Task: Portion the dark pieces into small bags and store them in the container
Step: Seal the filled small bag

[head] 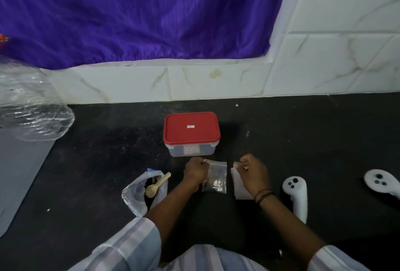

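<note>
A small clear bag [216,176] with dark pieces in its lower part lies on the black counter in front of me. My left hand [195,172] pinches its top left corner. My right hand [252,172] pinches the top of a stack of empty small bags [239,186] just to the right. Behind both stands a clear container with a red lid [191,130], which is closed. To the left lies a larger plastic bag [138,192] holding dark pieces, with a wooden spoon [157,185] resting in its mouth.
Two white hand controllers [296,195] [381,182] lie on the counter to the right. Crumpled clear plastic [28,106] sits at the far left. A white tiled wall [216,80] and a purple curtain [140,15] close off the back.
</note>
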Action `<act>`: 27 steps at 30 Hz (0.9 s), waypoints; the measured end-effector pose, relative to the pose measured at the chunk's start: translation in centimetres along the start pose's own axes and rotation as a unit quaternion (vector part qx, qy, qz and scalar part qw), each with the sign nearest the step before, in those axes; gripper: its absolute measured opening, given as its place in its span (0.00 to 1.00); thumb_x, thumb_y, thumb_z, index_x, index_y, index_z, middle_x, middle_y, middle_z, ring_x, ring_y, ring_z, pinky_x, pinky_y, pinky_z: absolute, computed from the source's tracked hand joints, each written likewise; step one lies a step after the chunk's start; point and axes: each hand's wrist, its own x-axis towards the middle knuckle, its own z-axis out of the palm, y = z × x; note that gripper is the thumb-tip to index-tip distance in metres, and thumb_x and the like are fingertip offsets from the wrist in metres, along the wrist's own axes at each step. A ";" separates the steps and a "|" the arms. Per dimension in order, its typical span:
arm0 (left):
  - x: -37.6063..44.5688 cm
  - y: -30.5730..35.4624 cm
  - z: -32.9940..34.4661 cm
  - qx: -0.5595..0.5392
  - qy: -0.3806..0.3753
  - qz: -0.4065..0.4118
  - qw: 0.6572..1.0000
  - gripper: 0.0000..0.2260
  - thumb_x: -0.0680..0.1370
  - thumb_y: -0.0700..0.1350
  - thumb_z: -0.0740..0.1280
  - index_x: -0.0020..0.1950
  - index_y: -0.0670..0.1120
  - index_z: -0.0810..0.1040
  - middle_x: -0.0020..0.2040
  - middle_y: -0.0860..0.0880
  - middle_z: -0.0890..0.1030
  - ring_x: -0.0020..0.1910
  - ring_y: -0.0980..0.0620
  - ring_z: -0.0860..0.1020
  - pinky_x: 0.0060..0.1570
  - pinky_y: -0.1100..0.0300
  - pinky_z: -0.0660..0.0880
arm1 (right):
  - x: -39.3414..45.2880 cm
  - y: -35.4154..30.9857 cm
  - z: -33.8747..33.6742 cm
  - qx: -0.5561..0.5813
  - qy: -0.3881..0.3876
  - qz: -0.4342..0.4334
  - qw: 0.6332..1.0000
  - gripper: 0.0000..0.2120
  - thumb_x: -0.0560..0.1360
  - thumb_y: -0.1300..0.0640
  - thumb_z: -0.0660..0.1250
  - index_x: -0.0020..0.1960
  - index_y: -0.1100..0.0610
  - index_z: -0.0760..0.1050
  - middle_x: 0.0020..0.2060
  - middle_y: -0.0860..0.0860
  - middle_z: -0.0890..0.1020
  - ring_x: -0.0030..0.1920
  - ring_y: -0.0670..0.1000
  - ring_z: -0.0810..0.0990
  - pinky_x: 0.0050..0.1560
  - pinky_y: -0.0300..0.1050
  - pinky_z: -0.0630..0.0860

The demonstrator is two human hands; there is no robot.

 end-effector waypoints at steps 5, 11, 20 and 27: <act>-0.2 0.0 0.7 0.090 0.049 0.058 0.993 0.05 0.80 0.43 0.64 0.52 0.44 0.78 0.51 0.44 0.82 0.48 0.49 0.79 0.46 0.55 0.76 | -0.2 2.3 -1.0 -0.121 -0.029 0.061 0.990 0.17 0.77 0.51 0.67 0.61 0.58 0.73 0.57 0.57 0.75 0.57 0.58 0.77 0.54 0.47 0.72; -1.7 -0.2 1.8 0.186 0.115 0.175 0.960 0.21 0.79 0.42 0.66 0.72 0.44 0.69 0.66 0.42 0.71 0.64 0.41 0.70 0.62 0.50 0.72 | 0.1 3.1 -1.1 -0.115 -0.023 0.088 0.989 0.13 0.76 0.53 0.68 0.56 0.60 0.73 0.54 0.58 0.79 0.55 0.59 0.78 0.50 0.47 0.72; -2.6 0.2 3.8 0.135 -0.011 0.243 0.960 0.06 0.81 0.41 0.67 0.56 0.46 0.81 0.52 0.47 0.83 0.48 0.53 0.81 0.51 0.59 0.79 | 0.4 3.2 -1.0 -0.047 0.000 0.144 0.988 0.08 0.75 0.59 0.65 0.54 0.58 0.78 0.52 0.57 0.82 0.54 0.60 0.80 0.48 0.44 0.71; -2.4 0.2 5.5 0.146 -0.044 0.214 0.965 0.12 0.80 0.45 0.68 0.63 0.47 0.80 0.58 0.48 0.82 0.56 0.51 0.80 0.59 0.56 0.77 | -0.1 3.4 -0.9 -0.007 0.005 0.138 0.990 0.08 0.76 0.59 0.65 0.54 0.55 0.79 0.52 0.55 0.82 0.54 0.58 0.80 0.54 0.45 0.74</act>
